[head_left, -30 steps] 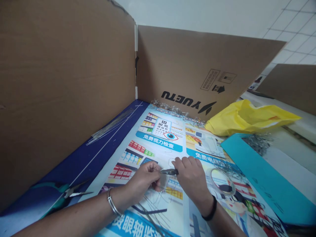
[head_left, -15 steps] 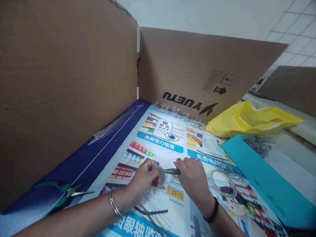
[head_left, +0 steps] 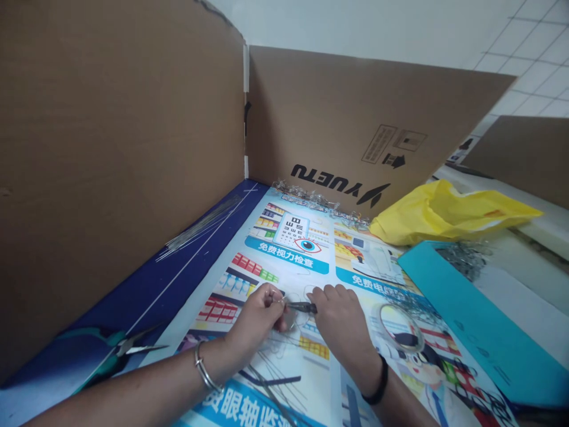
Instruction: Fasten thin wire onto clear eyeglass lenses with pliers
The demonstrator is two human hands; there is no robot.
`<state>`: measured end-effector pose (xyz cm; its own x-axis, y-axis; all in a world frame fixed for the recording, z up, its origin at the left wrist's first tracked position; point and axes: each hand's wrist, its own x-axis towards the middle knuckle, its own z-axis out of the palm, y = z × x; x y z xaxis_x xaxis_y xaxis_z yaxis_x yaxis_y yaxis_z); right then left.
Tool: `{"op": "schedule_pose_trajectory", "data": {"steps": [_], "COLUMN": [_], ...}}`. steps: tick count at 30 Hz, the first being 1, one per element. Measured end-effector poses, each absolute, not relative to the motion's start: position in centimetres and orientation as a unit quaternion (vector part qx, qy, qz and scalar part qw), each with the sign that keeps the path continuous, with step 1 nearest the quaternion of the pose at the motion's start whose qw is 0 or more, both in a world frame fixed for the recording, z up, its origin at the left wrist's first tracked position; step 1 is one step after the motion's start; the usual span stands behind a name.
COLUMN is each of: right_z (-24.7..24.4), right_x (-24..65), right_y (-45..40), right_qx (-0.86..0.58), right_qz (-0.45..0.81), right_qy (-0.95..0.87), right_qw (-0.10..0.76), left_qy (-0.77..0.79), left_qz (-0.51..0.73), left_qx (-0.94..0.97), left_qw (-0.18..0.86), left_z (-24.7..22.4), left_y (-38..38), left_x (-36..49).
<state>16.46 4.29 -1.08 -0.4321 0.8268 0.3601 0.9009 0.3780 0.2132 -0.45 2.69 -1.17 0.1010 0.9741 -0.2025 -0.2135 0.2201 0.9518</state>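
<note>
My left hand is closed in a pinch on a thin, looped piece of wire. My right hand wraps around a pair of pliers, whose dark jaws point left and meet the wire beside my left fingertips. Whether the jaws are clamped on it is too small to tell. Below my left hand, several loose wires lie across the printed poster. The pliers' handles are mostly hidden inside my right fist.
Teal-handled cutters lie open at left, near a bundle of straight wires. A tape roll, teal folder and yellow bag are at right. Cardboard walls stand behind and at left; wire scraps line the back.
The pliers and my right hand have shifted slightly left, closer to my left fingers. The wire loop by my left hand has turned and looks narrower. The whole view has shifted a little.
</note>
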Motion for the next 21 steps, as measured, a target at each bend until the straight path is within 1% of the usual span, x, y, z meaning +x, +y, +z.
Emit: {"op": "schedule_pose_trajectory", "data": {"steps": [3,7,14,21], "right_z": [-1.35,-1.75,-1.60,-1.84], "right_x": [16.46,16.52,16.53,16.66], "right_y": [4.12,4.20,4.40,4.38], "right_qx": [-0.526,-0.545,-0.578,-0.583], "right_qz": [-0.172,-0.123,-0.030,0.008], "right_qy": [-0.827,-0.822,-0.811,-0.806], "right_qw": [0.102,0.107,0.088,0.103], "left_qy": [0.461,0.422,0.388,0.371], "left_qz": [0.487,0.502,0.510,0.492], "left_qx": [0.398,0.344,0.288,0.309], "left_qw": [0.626,0.672,0.712,0.724], "left_z": [-1.29,-1.19,-0.66,-1.03], "left_y": [2.74,2.63,2.55,2.53], "left_x": [-0.43,-0.48,-0.66,-0.51]}}
